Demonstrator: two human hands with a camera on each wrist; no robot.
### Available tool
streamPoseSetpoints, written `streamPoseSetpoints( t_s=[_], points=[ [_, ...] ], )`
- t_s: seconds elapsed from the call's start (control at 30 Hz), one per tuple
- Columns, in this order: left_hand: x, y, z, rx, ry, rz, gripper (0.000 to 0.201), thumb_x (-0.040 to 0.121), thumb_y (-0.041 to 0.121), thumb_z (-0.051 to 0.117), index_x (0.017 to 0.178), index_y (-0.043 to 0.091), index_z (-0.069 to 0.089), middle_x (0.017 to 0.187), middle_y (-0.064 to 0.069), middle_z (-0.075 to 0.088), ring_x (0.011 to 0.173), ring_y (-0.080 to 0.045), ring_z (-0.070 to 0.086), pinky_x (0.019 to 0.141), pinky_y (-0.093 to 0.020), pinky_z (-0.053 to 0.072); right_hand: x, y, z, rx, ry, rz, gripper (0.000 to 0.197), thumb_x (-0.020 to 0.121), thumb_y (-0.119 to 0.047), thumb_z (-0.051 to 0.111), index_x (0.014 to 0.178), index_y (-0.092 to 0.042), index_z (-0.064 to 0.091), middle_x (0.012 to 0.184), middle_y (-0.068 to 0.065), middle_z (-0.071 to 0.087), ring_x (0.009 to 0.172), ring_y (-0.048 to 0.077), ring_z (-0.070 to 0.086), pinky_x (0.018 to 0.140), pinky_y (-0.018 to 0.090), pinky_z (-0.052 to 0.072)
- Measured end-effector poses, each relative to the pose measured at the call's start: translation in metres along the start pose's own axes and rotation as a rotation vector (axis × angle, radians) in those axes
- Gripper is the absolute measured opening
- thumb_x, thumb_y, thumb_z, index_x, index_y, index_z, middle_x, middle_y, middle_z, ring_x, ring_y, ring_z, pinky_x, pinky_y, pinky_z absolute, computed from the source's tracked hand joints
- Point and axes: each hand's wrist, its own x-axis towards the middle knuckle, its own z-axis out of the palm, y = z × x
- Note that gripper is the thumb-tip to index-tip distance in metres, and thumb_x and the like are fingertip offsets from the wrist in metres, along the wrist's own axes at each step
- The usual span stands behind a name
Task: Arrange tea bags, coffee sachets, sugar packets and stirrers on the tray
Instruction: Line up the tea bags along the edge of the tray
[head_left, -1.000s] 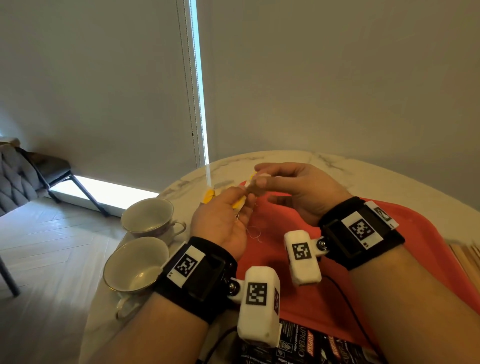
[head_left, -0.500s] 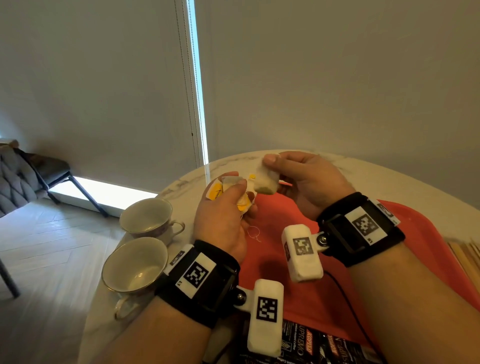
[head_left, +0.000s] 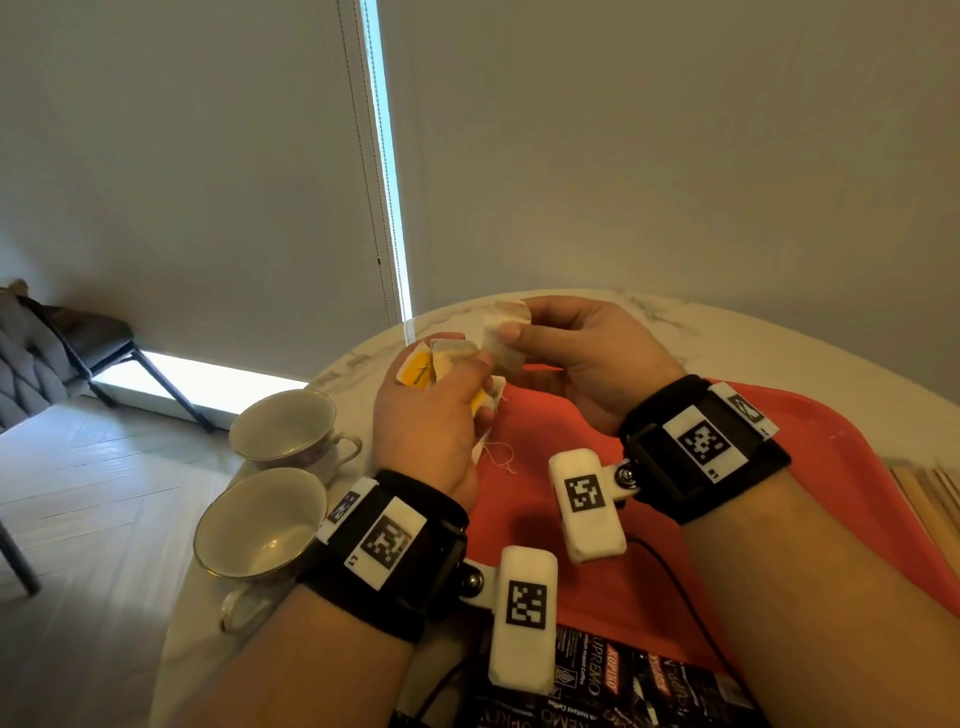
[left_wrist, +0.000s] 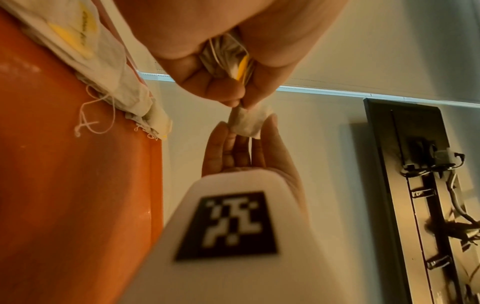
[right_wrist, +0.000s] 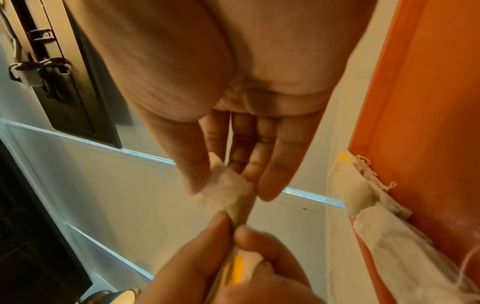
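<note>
The flat red plastic tray (head_left: 810, 467) sits on the round white marble-look table (head_left: 779, 353), and the wrist views show a loose pile of papery white tea bags (left_wrist: 116, 82) with thin white strings lying on it, right against its raised rim. Most of that pile is hidden behind the hands in the head view.

Two empty cream porcelain teacups with gold rims sit to the left of the tray, one near (head_left: 260, 525) and one farther back (head_left: 283, 428).

Both hands are up above the far end of the tray. The left hand (head_left: 426, 421) has its fingers curled round a crumpled bunch of tea bags with yellow paper tags (head_left: 431, 364), so it's a closed grip on that bundle. The right hand (head_left: 582, 358) pinches a single soft white tea bag (head_left: 501, 338) between thumb and fingertips, the other fingers fairly straight. The left fingertips also touch that bag's lower edge, so it's kind of shared between the two hands.

At the near edge there's a glossy black printed coffee packet (head_left: 613, 686), partly cut off by the frame and blocked by the wrist cameras. On the far right, a stack of pale wooden stirrers (head_left: 930, 493) is only just visible.
</note>
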Motion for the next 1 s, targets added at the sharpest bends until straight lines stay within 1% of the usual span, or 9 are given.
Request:
streamPoseSetpoints(
  t_s=[0.13, 0.23, 0.33, 0.47, 0.6, 0.67, 0.77, 0.87, 1.0],
  points=[
    [0.001, 0.000, 0.000, -0.074, 0.035, -0.018, 0.015, 0.091, 0.007, 0.075, 0.105, 0.011, 0.071, 0.081, -0.007, 0.069, 0.065, -0.013, 0.065, 0.051, -0.023, 0.049, -0.002, 0.001, 0.002, 0.022, -0.033, 0.026, 0.039, 0.080, -0.001, 0.077, 0.117, -0.006, 0.070, 0.114, 0.018, 0.074, 0.105, 0.032, 0.073, 0.089, 0.039, 0.059],
    [0.002, 0.001, 0.000, -0.084, 0.059, -0.013, 0.016, 0.092, 0.006, 0.074, 0.107, 0.009, 0.071, 0.081, -0.007, 0.068, 0.065, -0.012, 0.063, 0.051, -0.023, 0.049, -0.001, 0.003, 0.002, 0.039, 0.026, 0.045, 0.033, 0.081, 0.005, 0.074, 0.112, -0.005, 0.069, 0.112, 0.022, 0.073, 0.106, 0.035, 0.072, 0.081, 0.037, 0.060],
    [0.003, 0.001, 0.001, -0.075, 0.075, 0.006, 0.014, 0.092, 0.006, 0.074, 0.104, 0.011, 0.071, 0.077, -0.007, 0.067, 0.063, -0.012, 0.063, 0.052, -0.024, 0.051, 0.004, 0.007, 0.000, 0.078, 0.133, 0.052, 0.027, 0.084, 0.009, 0.072, 0.106, -0.006, 0.068, 0.104, 0.023, 0.074, 0.094, 0.033, 0.073, 0.073, 0.036, 0.060],
    [0.004, 0.003, 0.001, -0.092, 0.114, 0.020, 0.018, 0.092, 0.008, 0.075, 0.109, 0.007, 0.070, 0.080, -0.008, 0.069, 0.064, -0.014, 0.065, 0.055, -0.025, 0.053, 0.008, 0.020, -0.005, 0.108, 0.307, 0.134, 0.025, 0.084, 0.012, 0.070, 0.095, -0.009, 0.062, 0.080, 0.012, 0.071, 0.070, 0.023, 0.070, 0.058, 0.030, 0.058],
    [0.003, 0.007, 0.001, -0.135, 0.142, 0.005, 0.017, 0.093, 0.008, 0.074, 0.109, 0.006, 0.070, 0.077, -0.007, 0.069, 0.060, -0.012, 0.066, 0.053, -0.026, 0.052, 0.014, 0.041, 0.000, -0.020, 0.346, 0.274, 0.023, 0.082, 0.014, 0.070, 0.090, -0.007, 0.062, 0.084, 0.018, 0.068, 0.063, 0.024, 0.066, 0.053, 0.029, 0.057],
    [0.003, 0.009, 0.001, -0.137, 0.142, 0.003, 0.011, 0.093, 0.008, 0.073, 0.104, 0.010, 0.071, 0.071, -0.004, 0.068, 0.058, -0.011, 0.065, 0.053, -0.026, 0.053, 0.018, 0.048, 0.004, -0.060, 0.329, 0.314, 0.022, 0.082, 0.014, 0.070, 0.084, -0.006, 0.062, 0.083, 0.020, 0.067, 0.061, 0.025, 0.066, 0.053, 0.032, 0.058],
    [0.003, 0.010, 0.000, -0.130, 0.149, 0.007, 0.008, 0.093, 0.009, 0.074, 0.098, 0.014, 0.070, 0.071, -0.003, 0.068, 0.064, -0.012, 0.066, 0.057, -0.027, 0.053, 0.022, 0.054, 0.009, -0.102, 0.317, 0.364, 0.019, 0.083, 0.012, 0.070, 0.082, -0.006, 0.064, 0.085, 0.018, 0.069, 0.071, 0.027, 0.070, 0.065, 0.037, 0.062],
    [0.004, 0.009, 0.000, -0.134, 0.156, -0.006, 0.010, 0.092, 0.009, 0.074, 0.100, 0.014, 0.070, 0.070, -0.001, 0.068, 0.063, -0.010, 0.067, 0.057, -0.028, 0.053, 0.025, 0.059, 0.012, -0.124, 0.316, 0.402, 0.018, 0.083, 0.011, 0.071, 0.080, -0.006, 0.067, 0.084, 0.015, 0.070, 0.078, 0.028, 0.071, 0.071, 0.037, 0.062],
    [0.005, 0.010, -0.001, -0.153, 0.158, -0.035, 0.015, 0.093, 0.009, 0.074, 0.107, 0.011, 0.070, 0.068, 0.000, 0.069, 0.059, -0.008, 0.069, 0.056, -0.027, 0.053, 0.027, 0.062, 0.014, -0.113, 0.324, 0.400, 0.016, 0.084, 0.009, 0.072, 0.080, -0.006, 0.069, 0.086, 0.016, 0.072, 0.081, 0.029, 0.072, 0.071, 0.036, 0.061]
  ],
)
